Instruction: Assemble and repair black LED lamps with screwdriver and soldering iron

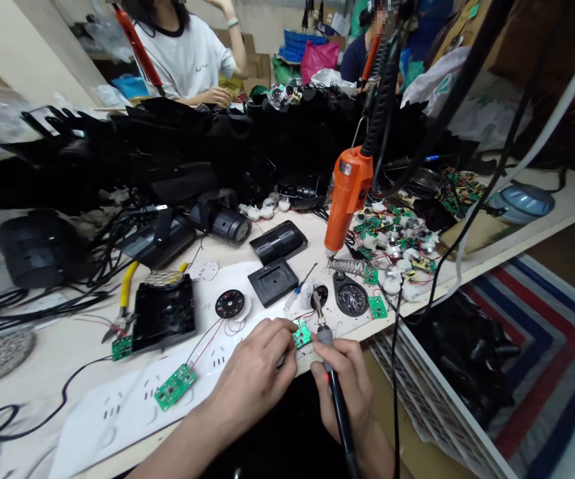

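Note:
My left hand (pixel 254 369) pinches a small green circuit board (pixel 301 332) at the table's near edge. My right hand (pixel 344 382) is wrapped round a soldering iron (pixel 324 336), held like a pen with its tip just above and to the right of that board. Red and black wires run from there to a larger green board (pixel 175 386) lying on the white sheet at the left. A round black LED disc (pixel 229 303) lies just beyond my left hand.
An orange electric screwdriver (pixel 347 199) hangs over the table. A solder stand with coil (pixel 351 296), a black housing (pixel 163 311), yellow-handled pliers (pixel 123 303), black casings and several green boards (pixel 397 233) crowd the table. Two people sit at the far side.

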